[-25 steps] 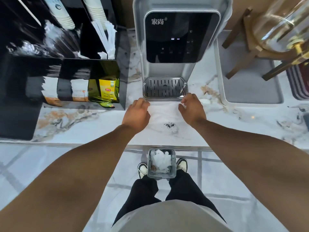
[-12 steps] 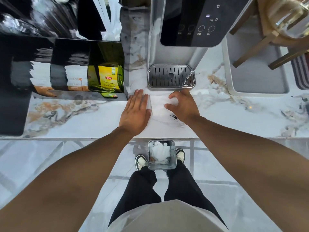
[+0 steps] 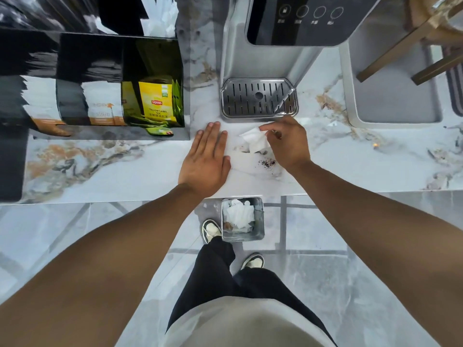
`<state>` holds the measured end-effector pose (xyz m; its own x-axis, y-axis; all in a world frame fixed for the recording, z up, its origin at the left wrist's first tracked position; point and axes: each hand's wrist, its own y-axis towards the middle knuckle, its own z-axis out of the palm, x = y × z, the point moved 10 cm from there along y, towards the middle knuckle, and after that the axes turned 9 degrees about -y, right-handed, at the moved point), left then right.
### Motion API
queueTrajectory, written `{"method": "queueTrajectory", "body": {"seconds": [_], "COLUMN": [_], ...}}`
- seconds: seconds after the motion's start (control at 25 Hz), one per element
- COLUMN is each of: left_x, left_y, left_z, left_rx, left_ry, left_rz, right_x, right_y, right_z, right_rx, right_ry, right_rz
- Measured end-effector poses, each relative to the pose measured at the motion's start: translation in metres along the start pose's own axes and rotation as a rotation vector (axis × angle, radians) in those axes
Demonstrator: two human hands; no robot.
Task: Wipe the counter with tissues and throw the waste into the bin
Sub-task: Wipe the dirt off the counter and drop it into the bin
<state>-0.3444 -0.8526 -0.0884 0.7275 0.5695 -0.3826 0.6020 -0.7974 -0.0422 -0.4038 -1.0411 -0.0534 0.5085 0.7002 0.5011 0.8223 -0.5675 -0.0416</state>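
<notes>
A crumpled white tissue (image 3: 255, 141) is pinched in the fingers of my right hand (image 3: 286, 144), just above the marble counter (image 3: 112, 169) in front of the dispenser's drip tray. A patch of dark crumbs (image 3: 267, 163) lies on the counter beside that wrist. My left hand (image 3: 206, 159) rests flat on the counter, fingers spread, holding nothing, a little left of the tissue. A small metal bin (image 3: 260, 234) with used tissues inside stands on the floor below the counter edge, between my shoes.
A grey water dispenser (image 3: 240, 46) with a slotted drip tray (image 3: 258, 98) stands right behind my hands. A black organizer (image 3: 90, 56) with tea packets is at the left. At the right a grey tray (image 3: 390, 96) holds a wooden stand.
The tissue lay spread flat under both hands; my right hand has since gathered it into a crumpled wad, baring the crumbs. The view has moved closer to the counter.
</notes>
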Motion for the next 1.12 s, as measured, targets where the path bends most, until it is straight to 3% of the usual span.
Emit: {"method": "queueTrajectory", "body": {"seconds": [0.4, 1.12], "left_x": [0.007, 0.005], "left_y": [0.002, -0.001], "left_z": [-0.003, -0.006], "left_rx": [-0.051, -0.074], "left_ry": [-0.019, -0.040], "left_rz": [-0.031, -0.050], "right_x": [-0.008, -0.018], "right_y": [0.000, -0.083], "right_z": [0.005, 0.016], "right_rx": [-0.027, 0.095], "right_ry": [0.071, 0.079], "right_rz": [0.030, 0.066]}}
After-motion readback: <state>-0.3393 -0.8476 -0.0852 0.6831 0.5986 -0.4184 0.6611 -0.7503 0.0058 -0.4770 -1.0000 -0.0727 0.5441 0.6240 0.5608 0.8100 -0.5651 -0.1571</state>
